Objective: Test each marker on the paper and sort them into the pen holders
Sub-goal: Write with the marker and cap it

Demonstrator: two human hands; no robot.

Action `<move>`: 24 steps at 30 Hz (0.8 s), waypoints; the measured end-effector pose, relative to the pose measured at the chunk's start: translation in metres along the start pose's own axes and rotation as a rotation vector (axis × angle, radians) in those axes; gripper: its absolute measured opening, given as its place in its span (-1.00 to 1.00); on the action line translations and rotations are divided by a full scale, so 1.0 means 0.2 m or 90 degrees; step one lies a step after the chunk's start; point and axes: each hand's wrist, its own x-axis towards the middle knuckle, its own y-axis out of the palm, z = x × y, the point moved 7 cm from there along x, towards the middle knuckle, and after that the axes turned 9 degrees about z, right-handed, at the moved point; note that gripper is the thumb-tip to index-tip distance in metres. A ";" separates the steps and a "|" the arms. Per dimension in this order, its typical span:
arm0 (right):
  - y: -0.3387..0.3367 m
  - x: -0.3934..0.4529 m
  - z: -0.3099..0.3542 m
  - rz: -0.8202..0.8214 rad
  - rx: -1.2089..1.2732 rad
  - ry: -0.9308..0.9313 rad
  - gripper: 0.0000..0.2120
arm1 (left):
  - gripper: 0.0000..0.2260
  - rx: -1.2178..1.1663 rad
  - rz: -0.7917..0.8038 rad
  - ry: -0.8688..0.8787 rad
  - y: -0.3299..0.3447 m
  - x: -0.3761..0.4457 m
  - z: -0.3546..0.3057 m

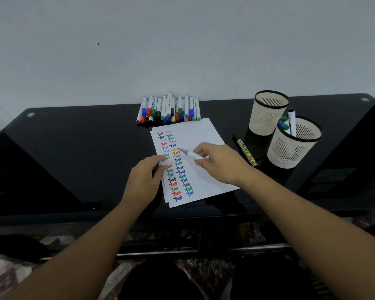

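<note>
A white sheet of paper (206, 135) lies on the black table, covered in two columns of coloured "Test" words. My right hand (219, 163) grips an uncapped white marker (192, 154), its grey tip just over the writing in the second column. My left hand (145, 178) rests on the paper's left edge and pinches a small white cap (166, 162). A pile of several capped markers (168, 110) lies beyond the paper. Two cream mesh pen holders stand at the right: the far holder (267, 113) looks empty, the near holder (292, 144) has a few markers in it.
A yellow-labelled marker (247, 152) lies on the table between the paper and the near holder. The grey wall rises right behind the table. The table's front edge runs under my forearms, with patterned floor below.
</note>
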 end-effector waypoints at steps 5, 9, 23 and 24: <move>0.00 0.02 0.01 -0.021 -0.170 -0.035 -0.74 | -0.76 0.001 -0.005 0.009 0.00 0.00 0.00; 0.03 0.03 0.01 -0.015 -0.175 -0.037 -0.72 | -0.76 -0.007 -0.007 0.030 0.00 0.00 -0.01; 0.14 0.05 0.13 0.045 -0.143 -0.137 -0.59 | -0.71 0.037 0.045 0.094 0.04 -0.04 -0.08; 0.15 0.05 0.14 0.049 -0.146 -0.143 -0.58 | -0.67 0.030 0.045 0.089 0.03 -0.04 -0.08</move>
